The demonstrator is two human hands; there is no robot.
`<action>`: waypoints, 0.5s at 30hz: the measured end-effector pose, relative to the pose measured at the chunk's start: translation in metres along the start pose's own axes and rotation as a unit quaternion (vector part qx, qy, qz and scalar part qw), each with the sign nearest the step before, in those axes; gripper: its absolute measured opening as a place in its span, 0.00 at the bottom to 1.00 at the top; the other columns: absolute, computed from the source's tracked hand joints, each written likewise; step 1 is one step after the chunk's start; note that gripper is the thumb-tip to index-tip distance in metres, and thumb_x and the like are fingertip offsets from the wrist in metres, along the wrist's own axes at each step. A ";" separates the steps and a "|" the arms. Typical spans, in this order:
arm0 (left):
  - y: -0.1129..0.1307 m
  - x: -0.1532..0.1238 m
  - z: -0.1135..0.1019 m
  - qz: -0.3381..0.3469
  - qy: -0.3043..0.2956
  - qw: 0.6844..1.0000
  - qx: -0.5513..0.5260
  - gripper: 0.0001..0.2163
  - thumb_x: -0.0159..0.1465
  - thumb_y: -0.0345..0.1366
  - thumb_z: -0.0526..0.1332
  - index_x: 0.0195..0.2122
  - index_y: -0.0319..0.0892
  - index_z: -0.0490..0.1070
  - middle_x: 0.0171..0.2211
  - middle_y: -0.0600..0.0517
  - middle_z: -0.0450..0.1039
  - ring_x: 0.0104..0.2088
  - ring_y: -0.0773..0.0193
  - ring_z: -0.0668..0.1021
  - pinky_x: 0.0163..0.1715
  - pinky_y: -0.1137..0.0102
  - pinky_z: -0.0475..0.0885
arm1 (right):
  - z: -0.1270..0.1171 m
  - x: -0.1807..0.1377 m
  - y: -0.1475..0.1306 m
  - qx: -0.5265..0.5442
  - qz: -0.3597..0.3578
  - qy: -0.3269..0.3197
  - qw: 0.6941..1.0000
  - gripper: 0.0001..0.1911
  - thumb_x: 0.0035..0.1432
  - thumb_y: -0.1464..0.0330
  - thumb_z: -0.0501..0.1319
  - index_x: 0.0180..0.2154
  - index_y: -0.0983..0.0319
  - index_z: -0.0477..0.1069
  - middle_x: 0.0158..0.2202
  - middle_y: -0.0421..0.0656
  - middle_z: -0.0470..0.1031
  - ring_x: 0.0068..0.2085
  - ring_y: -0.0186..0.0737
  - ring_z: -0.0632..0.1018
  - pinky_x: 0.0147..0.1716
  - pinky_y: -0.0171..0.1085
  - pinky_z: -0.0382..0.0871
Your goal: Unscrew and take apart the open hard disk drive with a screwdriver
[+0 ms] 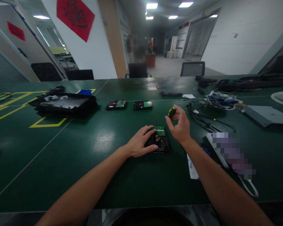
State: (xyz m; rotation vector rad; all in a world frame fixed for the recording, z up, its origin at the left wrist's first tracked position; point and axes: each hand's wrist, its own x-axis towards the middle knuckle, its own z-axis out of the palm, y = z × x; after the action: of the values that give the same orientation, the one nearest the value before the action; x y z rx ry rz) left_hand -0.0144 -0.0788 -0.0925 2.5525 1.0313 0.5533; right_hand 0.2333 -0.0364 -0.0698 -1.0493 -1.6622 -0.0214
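A hard drive lies circuit side up on the green table in front of me. My left hand rests on its left side, fingers wrapped over the drive's edge and holding it down. My right hand is closed on a screwdriver with a yellow and black handle, held upright with its tip down at the drive's far right corner.
Two more hard drives lie farther back. A black tray stack sits at the left. Cables, a coiled lead, a grey box and another screwdriver lie to the right. Chairs stand behind the table.
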 end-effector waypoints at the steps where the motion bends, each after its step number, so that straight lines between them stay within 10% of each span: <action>1: 0.000 0.000 0.001 -0.006 0.010 1.000 -0.007 0.35 0.68 0.58 0.55 0.72 0.46 0.53 0.72 0.42 0.51 0.72 0.44 0.56 0.70 0.46 0.56 | 0.000 0.000 0.000 -0.004 -0.004 -0.001 1.000 0.33 0.62 0.64 0.64 0.66 0.55 0.59 0.54 0.50 0.74 0.38 0.45 0.81 0.41 0.50 0.82; 15: -0.017 0.005 0.013 -0.094 0.156 0.983 -0.030 0.17 0.73 0.41 0.52 0.57 0.44 0.73 0.63 0.46 0.68 0.63 0.54 0.73 0.65 0.54 0.68 | -0.002 0.001 -0.002 -0.020 -0.011 -0.004 1.000 0.33 0.61 0.65 0.63 0.66 0.53 0.59 0.52 0.50 0.73 0.40 0.48 0.79 0.41 0.54 0.82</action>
State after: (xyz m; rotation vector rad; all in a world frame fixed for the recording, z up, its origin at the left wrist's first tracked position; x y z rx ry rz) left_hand -0.0150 -0.0655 -0.1101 2.3289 1.3212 0.9368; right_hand 0.2337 -0.0383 -0.0669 -1.0627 -1.6862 -0.0649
